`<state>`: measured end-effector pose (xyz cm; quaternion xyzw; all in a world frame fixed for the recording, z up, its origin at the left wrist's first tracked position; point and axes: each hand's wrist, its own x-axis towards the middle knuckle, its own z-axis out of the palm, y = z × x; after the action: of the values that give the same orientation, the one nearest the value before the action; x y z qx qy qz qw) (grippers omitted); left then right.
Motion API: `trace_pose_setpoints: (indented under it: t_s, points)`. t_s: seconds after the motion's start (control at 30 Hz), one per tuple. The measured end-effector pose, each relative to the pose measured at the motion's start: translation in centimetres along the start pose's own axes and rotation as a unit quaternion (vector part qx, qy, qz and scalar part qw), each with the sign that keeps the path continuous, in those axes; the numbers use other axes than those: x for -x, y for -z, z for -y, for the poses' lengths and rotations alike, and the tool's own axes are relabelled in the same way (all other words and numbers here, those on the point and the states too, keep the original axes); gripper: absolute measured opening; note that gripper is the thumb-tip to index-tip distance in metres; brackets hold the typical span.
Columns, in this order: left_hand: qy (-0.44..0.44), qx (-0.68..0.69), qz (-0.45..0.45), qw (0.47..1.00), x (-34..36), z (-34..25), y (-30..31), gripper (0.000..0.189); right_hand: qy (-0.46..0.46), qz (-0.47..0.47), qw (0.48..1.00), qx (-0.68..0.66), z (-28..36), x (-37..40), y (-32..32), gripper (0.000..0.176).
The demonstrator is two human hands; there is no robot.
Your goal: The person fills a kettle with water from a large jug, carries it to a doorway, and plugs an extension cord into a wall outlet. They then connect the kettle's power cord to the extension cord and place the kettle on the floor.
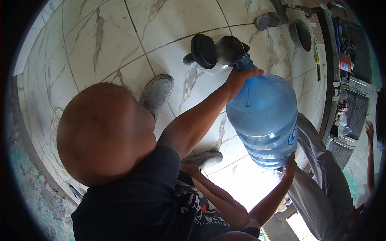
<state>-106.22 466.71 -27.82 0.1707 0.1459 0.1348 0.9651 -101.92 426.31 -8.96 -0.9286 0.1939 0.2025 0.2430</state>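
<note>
Left hand (241,79) curls tightly round the blue jug (263,116) by its neck; right hand (290,165) cups its base.

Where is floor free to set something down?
In the picture, bare white, grey-veined floor tile lies left of the grey round container and above the upper grey shoe. Crowded: around the silver-and-black kettle, with the translucent blue plastic jug beside it.
</note>
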Motion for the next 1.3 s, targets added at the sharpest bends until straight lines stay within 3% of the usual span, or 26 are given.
trace_pose_setpoints:
  t_s: [0.13, 0.27, 0.47, 0.63, 0.87, 0.9, 1.0, 1.1, 1.3]
  points:
    - [-0.016, -0.032, -0.020, 0.999, 0.0, 0.2, -0.2, 0.025, 0.018, 0.020, 1.000, -0.003, -2.1, -2.8, -0.8, 0.079]
    - [-0.038, -0.088, -0.014, 0.995, 0.4, 0.4, -1.0, 0.027, -0.024, 0.024, 0.997, -0.068, -3.4, -4.9, -2.8, 0.076]
    - [-0.054, -0.138, -0.001, 0.989, 0.3, 0.0, -4.2, 0.032, -0.044, 0.110, 0.981, -0.151, -2.7, -5.7, -4.6, 0.072]
    - [-0.055, -0.222, -0.006, 0.973, -0.2, -0.3, -6.4, 0.034, 0.003, 0.108, 0.982, -0.155, -7.7, -10.7, -3.5, 0.075]
    - [-0.072, -0.129, -0.019, 0.989, -0.3, 0.1, -4.5, 0.032, 0.053, 0.109, 0.980, -0.155, -11.8, -14.7, 0.6, 0.079]
    - [-0.060, -0.120, -0.021, 0.991, -0.1, 0.2, -4.4, 0.031, 0.048, 0.062, 0.990, -0.116, -8.1, -10.8, -0.1, 0.073]
    - [-0.052, -0.084, -0.031, 0.995, 0.2, 0.4, -4.2, 0.029, -0.023, 0.030, 0.994, -0.107, -6.5, -8.6, 1.1, 0.075]
    - [-0.053, -0.056, -0.044, 0.996, 0.2, 0.0, -3.8, 0.027, -0.023, 0.022, 0.997, -0.069, -3.0, -4.3, 0.8, 0.076]
    - [-0.030, -0.055, -0.051, 0.997, 0.8, -1.3, -3.1, 0.027, 0.009, 0.017, 0.999, -0.027, -1.8, -2.0, 1.6, 0.080]
